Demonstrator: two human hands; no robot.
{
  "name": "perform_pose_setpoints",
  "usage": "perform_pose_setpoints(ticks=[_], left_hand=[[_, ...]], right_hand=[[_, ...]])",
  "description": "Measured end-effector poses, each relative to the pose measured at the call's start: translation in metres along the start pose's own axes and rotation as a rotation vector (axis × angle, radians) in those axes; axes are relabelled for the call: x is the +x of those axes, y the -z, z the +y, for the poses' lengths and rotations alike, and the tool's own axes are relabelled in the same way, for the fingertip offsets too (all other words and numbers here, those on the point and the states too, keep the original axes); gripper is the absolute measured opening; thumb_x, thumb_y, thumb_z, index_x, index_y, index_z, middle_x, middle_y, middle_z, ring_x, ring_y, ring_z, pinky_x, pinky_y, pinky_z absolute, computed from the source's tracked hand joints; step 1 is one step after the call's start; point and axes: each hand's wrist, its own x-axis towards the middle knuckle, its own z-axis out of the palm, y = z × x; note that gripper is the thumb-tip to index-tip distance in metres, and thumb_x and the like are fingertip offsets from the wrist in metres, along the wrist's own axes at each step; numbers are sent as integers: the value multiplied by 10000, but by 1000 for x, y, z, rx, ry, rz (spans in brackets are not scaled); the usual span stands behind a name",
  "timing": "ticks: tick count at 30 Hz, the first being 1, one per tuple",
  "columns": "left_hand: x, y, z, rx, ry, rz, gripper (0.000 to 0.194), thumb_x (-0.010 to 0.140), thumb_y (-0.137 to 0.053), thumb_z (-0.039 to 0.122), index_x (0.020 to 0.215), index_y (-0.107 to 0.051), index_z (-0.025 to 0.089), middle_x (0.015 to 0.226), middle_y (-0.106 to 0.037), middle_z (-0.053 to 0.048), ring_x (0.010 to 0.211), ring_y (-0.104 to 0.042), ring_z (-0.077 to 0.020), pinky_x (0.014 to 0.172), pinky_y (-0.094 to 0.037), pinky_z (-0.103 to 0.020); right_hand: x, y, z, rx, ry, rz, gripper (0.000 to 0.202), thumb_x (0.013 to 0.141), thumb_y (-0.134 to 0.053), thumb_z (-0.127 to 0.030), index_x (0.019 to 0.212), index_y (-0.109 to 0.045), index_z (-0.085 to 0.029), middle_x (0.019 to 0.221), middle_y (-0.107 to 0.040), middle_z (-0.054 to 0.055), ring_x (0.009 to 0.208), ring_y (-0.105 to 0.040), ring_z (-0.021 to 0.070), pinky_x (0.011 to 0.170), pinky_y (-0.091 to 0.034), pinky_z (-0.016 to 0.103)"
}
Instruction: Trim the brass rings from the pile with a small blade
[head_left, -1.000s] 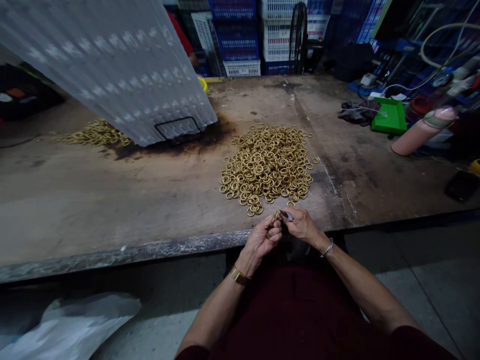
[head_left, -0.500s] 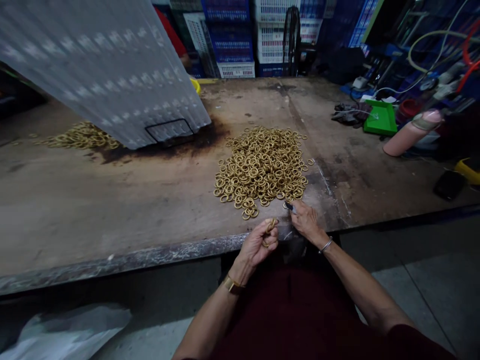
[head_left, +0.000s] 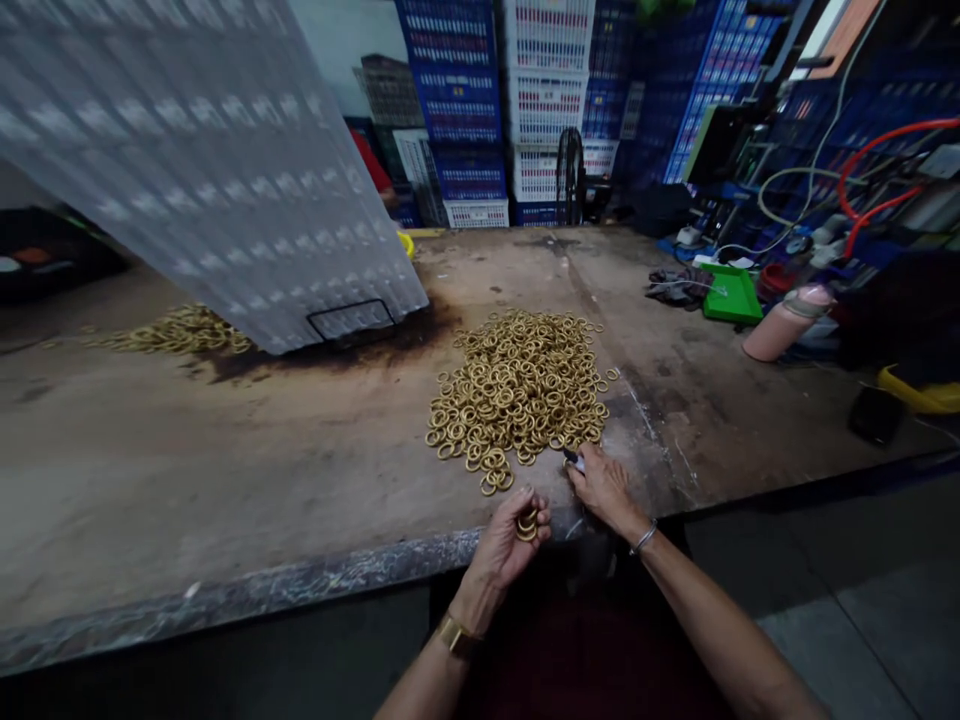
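A broad pile of brass-coloured rings (head_left: 525, 385) lies on the worn wooden table (head_left: 315, 460). My left hand (head_left: 510, 540), with a gold watch at the wrist, is curled palm up around some rings (head_left: 528, 524) just over the table's front edge. To its right, my right hand (head_left: 604, 488) has its fingers closed on a dark-tipped marker (head_left: 574, 459). The marker's tip is by the near right edge of the pile. Thumb and fingers of the left hand are bent over the rings, and how many it holds is unclear.
At the left a tall, grey ribbed stack (head_left: 300, 230) leans over another ring pile (head_left: 180, 330). A green tray (head_left: 731, 294), a pink bottle (head_left: 787, 322) and a dark object (head_left: 876, 415) are at the right. Crates (head_left: 457, 100) stand behind; a person's red sleeve (head_left: 370, 160) shows there.
The view has tilted up, so the table sits lower and more crates show. The fingers of my left hand have curled further over the rings. My right hand still grips the marker beside the pile.
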Motion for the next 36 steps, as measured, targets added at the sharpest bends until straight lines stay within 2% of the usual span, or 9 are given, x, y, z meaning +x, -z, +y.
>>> perform_pose_setpoints(ticks=[4,8,10,13,19,22,26,32,36], left_hand=[[4,-1,0,141,-122,17,402,564,-807,379,624,-489,139,586,-537,29,460,-472,-54,400,-366,-165],[3,-2,2,360,-248,55,421,598,-767,460,773,-542,151,587,-543,40,454,-482,-66,379,-362,-166],[2,-3,3,410,-253,54,460,611,-747,489,865,-559,154,591,-547,42,451,-490,-71,371,-356,-166],[0,-4,2,431,-214,17,434,626,-740,466,870,-555,159,566,-526,57,412,-451,-52,364,-323,-159],[-2,-1,-3,525,-303,70,396,641,-723,476,806,-551,160,535,-488,72,386,-396,-32,369,-287,-155],[-4,-1,-4,589,-290,38,381,681,-688,486,830,-556,162,557,-500,64,398,-404,-34,382,-300,-160],[-5,-3,-4,508,-209,-40,382,676,-693,484,787,-517,164,575,-495,59,418,-399,-35,390,-287,-157],[-8,-6,-4,420,-226,-85,369,673,-714,450,769,-504,162,591,-483,56,433,-381,-31,403,-287,-157],[-10,-9,-3,396,-244,-67,387,646,-736,453,752,-501,164,575,-475,58,423,-371,-32,395,-275,-160]], right_hand=[[0,-7,6,61,68,15,166,850,-476,-275,980,-544,-197,830,-654,44,717,-600,173,606,-307,248],[-10,-9,2,261,156,53,142,840,-480,-299,921,-543,-200,725,-607,14,628,-549,146,601,-323,235],[-15,-8,-3,366,224,69,131,827,-480,-300,893,-539,-203,702,-570,1,602,-515,131,600,-331,228],[-19,-3,-13,528,274,44,133,812,-470,-322,826,-522,-201,644,-489,-26,558,-448,113,565,-322,219],[-18,0,-20,781,180,-102,183,780,-466,-381,734,-474,-203,587,-401,-56,535,-376,97,520,-314,205],[-16,-3,-21,808,119,-132,224,767,-472,-412,685,-462,-203,568,-390,-58,532,-368,97,518,-310,210],[-15,-4,-22,793,130,-118,227,745,-504,-413,671,-476,-200,570,-402,-60,534,-364,93,527,-311,210],[-13,-2,-20,873,96,-133,192,748,-471,-375,712,-515,-192,565,-454,-48,523,-396,96,521,-332,207],[-17,-4,-12,645,161,-14,165,782,-463,-310,742,-565,-188,578,-491,-33,528,-413,99,532,-315,206]])
